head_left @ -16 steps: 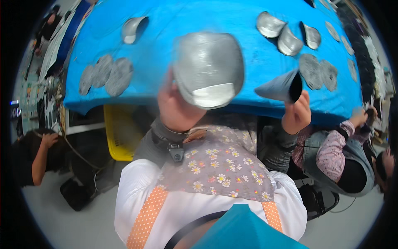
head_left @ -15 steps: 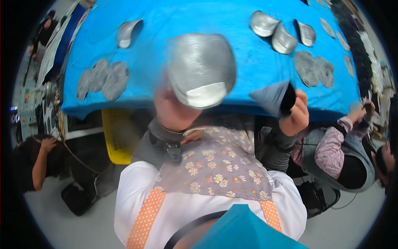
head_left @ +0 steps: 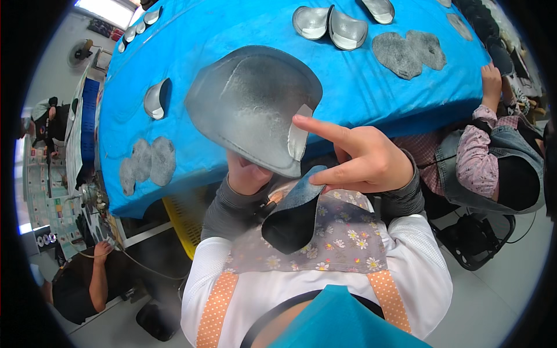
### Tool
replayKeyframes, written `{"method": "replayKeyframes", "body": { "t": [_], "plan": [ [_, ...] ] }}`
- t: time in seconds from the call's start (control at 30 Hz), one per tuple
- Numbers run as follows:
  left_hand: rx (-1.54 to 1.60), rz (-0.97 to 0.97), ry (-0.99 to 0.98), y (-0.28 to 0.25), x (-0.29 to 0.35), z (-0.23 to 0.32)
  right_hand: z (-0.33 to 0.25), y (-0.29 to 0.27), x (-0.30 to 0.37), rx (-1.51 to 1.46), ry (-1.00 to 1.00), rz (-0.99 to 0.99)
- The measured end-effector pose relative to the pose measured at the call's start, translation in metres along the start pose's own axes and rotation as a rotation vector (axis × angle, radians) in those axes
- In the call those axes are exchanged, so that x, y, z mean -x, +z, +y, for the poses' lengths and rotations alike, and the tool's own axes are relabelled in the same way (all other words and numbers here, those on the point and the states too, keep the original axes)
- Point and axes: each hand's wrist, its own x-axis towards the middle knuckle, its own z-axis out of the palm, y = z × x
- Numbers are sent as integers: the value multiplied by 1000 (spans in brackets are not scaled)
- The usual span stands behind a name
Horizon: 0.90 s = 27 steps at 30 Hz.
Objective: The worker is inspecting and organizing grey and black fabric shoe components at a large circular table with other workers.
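Note:
A large grey curved shell (head_left: 249,107) hangs over the front edge of the blue-covered table, its hollow side with a seam facing up. My left hand (head_left: 246,175) grips the shell's lower edge from beneath; part of its fingers is hidden behind it. A pale strip (head_left: 297,142) runs along the shell's right edge. My right hand (head_left: 371,159) has its index finger stretched out, the tip at the top of that strip. Between its other fingers and thumb it pinches a curved black and blue-grey pad (head_left: 293,217), which droops in front of my apron.
Similar small shells (head_left: 348,29) and flat grey oval pieces (head_left: 400,52) lie on the blue table cover (head_left: 348,87). More ovals (head_left: 162,161) and a shell (head_left: 155,98) rest at the left. A yellow crate (head_left: 184,227) stands below the table edge. A co-worker (head_left: 476,156) sits at the right.
My right hand has come left, bringing the pad beside the shell and its finger to the strip. The shell has turned, showing its hollow side. The head view has shifted.

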Motion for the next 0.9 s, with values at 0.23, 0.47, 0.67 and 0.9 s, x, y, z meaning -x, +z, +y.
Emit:
{"method": "replayKeyframes", "body": {
  "t": [0.23,0.47,0.67,0.9],
  "plan": [
    [-210,-27,-196,-20,14,4,-1,1,2,86,88,6],
    [-61,-106,6,-10,10,-4,-5,4,6,59,85,132],
    [-74,-32,45,12,-10,1,-5,8,11,91,40,267],
    [38,-161,44,7,-14,-4,-2,4,24,88,72,303]
  ]
}}
